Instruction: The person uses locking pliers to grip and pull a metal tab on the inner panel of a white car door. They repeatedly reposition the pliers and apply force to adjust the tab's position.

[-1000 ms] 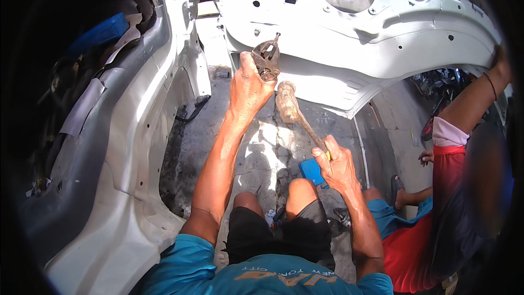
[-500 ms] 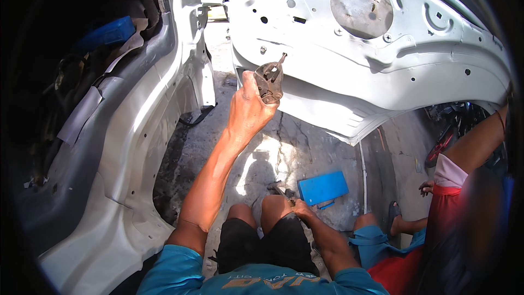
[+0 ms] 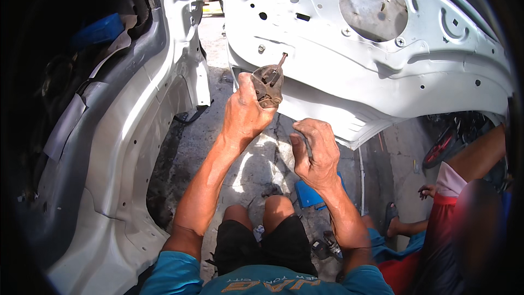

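My left hand (image 3: pixel 246 112) is wrapped round a pair of rusty locking pliers (image 3: pixel 268 88). A thin dark rod (image 3: pixel 282 60) runs from the jaws to a small hole low in the white car door (image 3: pixel 322 71). The handles are hidden in my fist. Off to the right and a little lower, my right hand (image 3: pixel 316 155) is raised with curled fingers, apart from the pliers. A dark sliver shows between thumb and fingers, too small to name. Just left of the rod, a bolt (image 3: pixel 261 48) sits in the door panel.
On the left stands the white door frame (image 3: pixel 123 147) of the car body. A blue case (image 3: pixel 310 194) lies on the concrete floor, partly behind my right wrist. Another person's arm (image 3: pixel 480 155) and red clothing are close at the right. Small tools (image 3: pixel 327 246) lie beside my leg.
My right hand has risen from beside my knee to near the door's lower edge. My left hand keeps its grip on the pliers at the same spot on the door.
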`<move>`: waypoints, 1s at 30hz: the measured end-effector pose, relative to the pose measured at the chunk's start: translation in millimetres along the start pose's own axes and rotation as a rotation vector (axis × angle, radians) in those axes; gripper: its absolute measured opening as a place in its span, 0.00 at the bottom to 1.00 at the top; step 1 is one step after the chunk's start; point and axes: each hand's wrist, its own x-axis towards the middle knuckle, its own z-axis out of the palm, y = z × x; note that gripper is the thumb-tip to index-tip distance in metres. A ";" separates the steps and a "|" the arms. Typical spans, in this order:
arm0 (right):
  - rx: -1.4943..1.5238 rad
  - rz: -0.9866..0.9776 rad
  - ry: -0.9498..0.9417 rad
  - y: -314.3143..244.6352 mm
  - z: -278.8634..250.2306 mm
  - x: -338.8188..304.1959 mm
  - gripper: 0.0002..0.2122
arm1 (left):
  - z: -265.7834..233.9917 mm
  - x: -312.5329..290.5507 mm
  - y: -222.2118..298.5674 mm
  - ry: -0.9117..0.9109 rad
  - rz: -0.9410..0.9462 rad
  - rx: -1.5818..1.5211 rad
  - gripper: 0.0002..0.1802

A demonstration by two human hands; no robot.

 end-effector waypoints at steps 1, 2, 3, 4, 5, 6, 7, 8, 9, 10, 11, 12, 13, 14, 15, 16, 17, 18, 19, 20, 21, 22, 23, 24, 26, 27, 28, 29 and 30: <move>-0.059 -0.202 -0.005 -19.5 -2.4 37.2 0.09 | -2.0 0.0 1.2 -0.008 -0.019 -0.006 0.28; -0.127 -0.403 -0.009 -31.9 0.2 68.9 0.08 | -2.4 1.9 -3.0 0.013 0.160 0.084 0.28; -0.137 -0.501 -0.017 -35.5 16.1 94.2 0.07 | -7.0 3.9 -12.7 0.037 0.338 0.185 0.28; -0.168 -0.596 -0.030 -34.1 26.1 115.2 0.07 | -4.7 7.1 -15.6 0.059 0.522 0.266 0.28; -0.240 -0.573 -0.131 -27.2 32.5 128.8 0.09 | -4.0 5.3 -6.7 0.106 0.414 0.212 0.27; -0.301 -0.550 -0.231 -21.3 40.4 139.2 0.11 | -2.2 3.9 -9.9 0.027 0.295 0.267 0.25; -0.361 -0.526 -0.332 -17.7 46.6 145.2 0.12 | -1.9 4.0 -14.2 -0.071 0.184 0.284 0.25; -0.338 -0.483 -0.328 -14.7 51.3 148.8 0.13 | -1.6 6.3 -15.7 -0.169 0.076 0.296 0.25; -0.314 -0.441 -0.323 -12.0 55.1 151.6 0.14 | -1.2 7.0 -15.4 -0.162 0.085 0.287 0.25; -0.293 -0.399 -0.318 -10.8 57.7 154.1 0.15 | -1.0 6.7 -13.2 -0.155 0.096 0.276 0.25; -0.360 -0.382 -0.269 -14.3 62.4 151.2 0.16 | -2.6 5.4 -12.6 -0.149 0.101 0.275 0.24; -0.366 -0.365 -0.248 -15.4 64.9 150.0 0.16 | -3.9 5.8 -10.6 -0.126 0.095 0.253 0.25; -0.373 -0.349 -0.226 -15.3 66.5 149.4 0.17 | -5.0 6.9 -7.8 -0.102 0.090 0.230 0.25; -0.376 -0.331 -0.205 -16.2 68.3 148.0 0.17 | -6.3 6.5 -6.5 -0.080 0.084 0.211 0.25; -0.379 -0.313 -0.183 -16.6 70.0 147.1 0.18 | -4.7 6.3 -13.0 -0.053 0.130 0.234 0.26; -0.382 -0.305 -0.172 -16.9 72.0 146.8 0.17 | -6.3 6.0 -13.8 -0.063 0.110 0.191 0.27; -0.387 -0.295 -0.159 -16.6 73.1 147.1 0.16 | -9.3 6.8 -9.2 -0.076 0.091 0.149 0.28; -0.391 -0.285 -0.146 -16.2 73.9 147.4 0.15 | -11.3 7.4 -6.7 -0.089 0.073 0.107 0.29; -0.392 -0.280 -0.121 -16.1 74.8 147.6 0.12 | -11.7 7.4 -11.4 -0.070 0.140 0.124 0.28; -0.390 -0.276 -0.097 -16.2 77.0 146.7 0.09 | -12.9 8.5 -10.8 -0.055 0.168 0.149 0.27; -0.388 -0.272 -0.073 -16.3 78.9 146.2 0.06 | -14.3 10.2 -8.4 -0.040 0.195 0.173 0.27; -0.386 -0.268 -0.049 -16.1 80.2 146.3 0.04 | -15.7 12.1 -6.3 -0.025 0.223 0.197 0.26; -0.359 -0.253 -0.074 -15.9 81.1 146.3 0.02 | -17.4 12.8 -6.1 -0.022 0.219 0.196 0.25; -0.335 -0.233 -0.057 -15.9 81.7 145.8 0.03 | -19.3 13.4 -5.3 -0.028 0.213 0.204 0.25; -0.283 -0.197 -0.026 -16.8 83.4 144.9 0.03 | -24.0 14.1 -4.8 -0.037 0.198 0.223 0.25; -0.258 -0.174 -0.023 -17.6 85.9 145.3 0.06 | -27.3 15.5 -6.4 -0.044 0.197 0.238 0.25; -0.239 -0.156 0.000 -19.0 88.5 145.6 0.08 | -31.7 17.6 -8.3 -0.051 0.195 0.255 0.25; -0.230 -0.139 0.022 -18.7 89.5 145.7 0.10 | -33.2 20.1 -8.3 -0.059 0.197 0.263 0.25; -0.219 -0.123 0.044 -18.8 90.3 145.9 0.11 | -35.7 21.6 -6.5 -0.077 0.166 0.272 0.25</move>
